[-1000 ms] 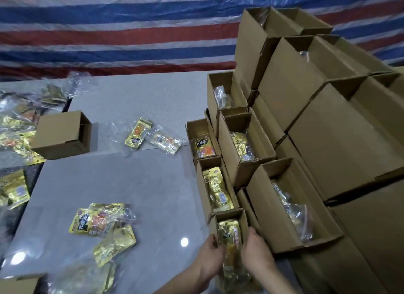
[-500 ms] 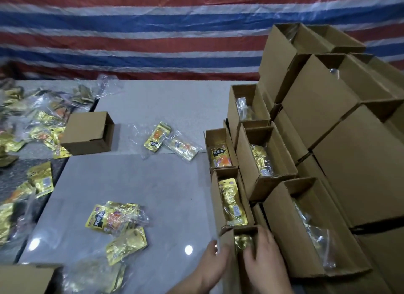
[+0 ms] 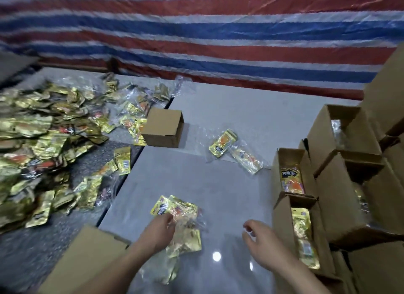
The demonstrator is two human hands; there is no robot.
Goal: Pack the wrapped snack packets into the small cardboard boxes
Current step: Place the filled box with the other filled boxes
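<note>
My left hand (image 3: 158, 233) lies on a cluster of gold wrapped snack packets (image 3: 179, 212) at the near middle of the grey table, fingers touching the clear wrap. My right hand (image 3: 261, 242) hovers to the right of them, fingers loosely curled, holding nothing. Just right of it stands a small open cardboard box (image 3: 282, 226) with a gold packet (image 3: 303, 236) inside. Behind it another small box (image 3: 290, 158) holds an orange and gold packet (image 3: 291, 180). Two more packets (image 3: 236, 151) lie mid-table.
A large heap of gold packets (image 3: 43, 151) covers the left side. A closed small box (image 3: 162, 127) sits by the heap and another box (image 3: 85, 261) is at the near left. Stacked open boxes (image 3: 349, 180) fill the right. A striped tarp (image 3: 196, 31) hangs behind.
Both hands have left the nearest box on the right and moved left. My left hand now rests on the packet cluster. The view has swung left, showing the big heap.
</note>
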